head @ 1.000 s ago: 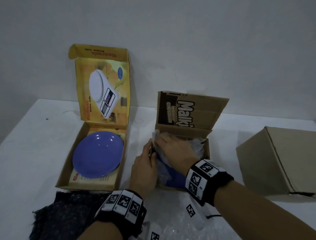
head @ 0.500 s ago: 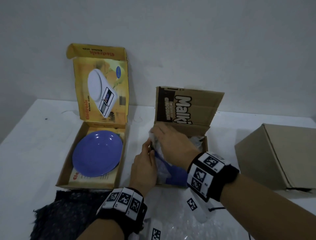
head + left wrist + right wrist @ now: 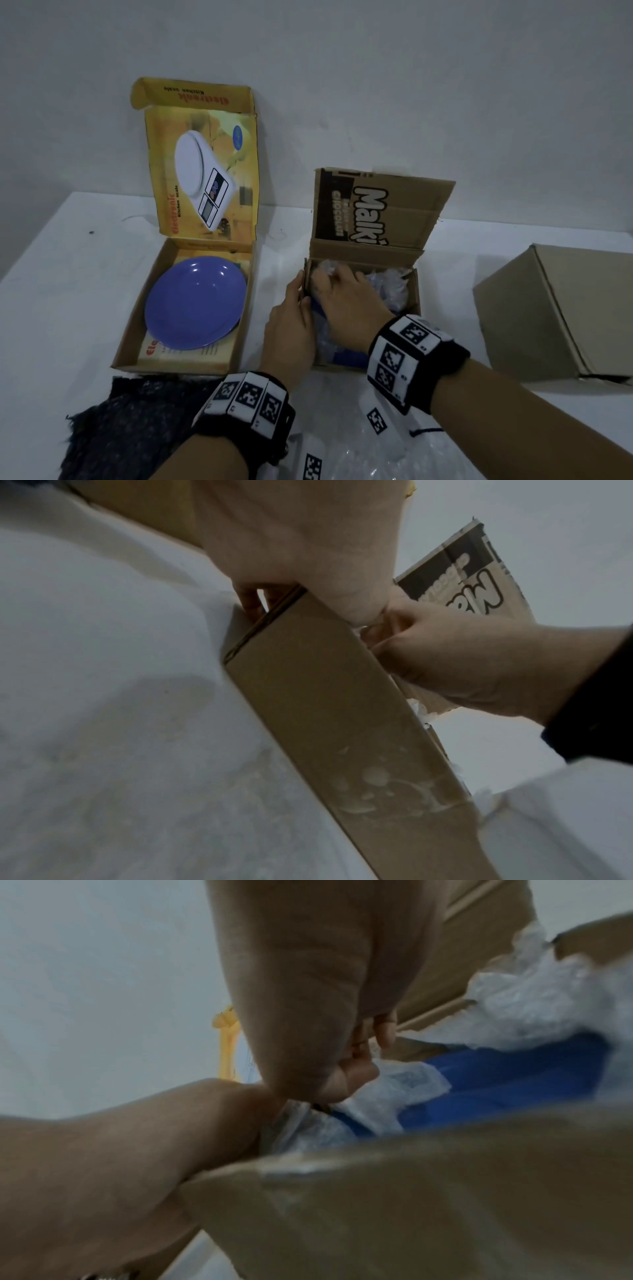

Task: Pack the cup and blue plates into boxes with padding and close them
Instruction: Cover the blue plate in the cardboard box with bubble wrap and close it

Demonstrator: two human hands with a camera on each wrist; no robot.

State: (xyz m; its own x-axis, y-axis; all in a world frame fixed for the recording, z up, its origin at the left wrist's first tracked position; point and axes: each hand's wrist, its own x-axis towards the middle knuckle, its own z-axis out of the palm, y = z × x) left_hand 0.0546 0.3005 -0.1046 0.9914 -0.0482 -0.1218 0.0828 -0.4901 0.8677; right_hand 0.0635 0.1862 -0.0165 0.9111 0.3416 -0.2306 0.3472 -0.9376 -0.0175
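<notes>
Cardboard box (image 3: 416, 298), frame centre: my right hand (image 3: 346, 301) curls on bubble wrap (image 3: 404, 1093) over a blue plate (image 3: 507, 1074); left hand (image 3: 289, 329) grips the wall. Second plate (image 3: 195, 305) left, unpadded; both lids open; cup unseen.

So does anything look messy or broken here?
A little. The brown box has pale, blotchy stains low on its outer side wall. The blue plate in the yellow box lies bare, with no padding over it yet. Nothing looks broken.
</notes>
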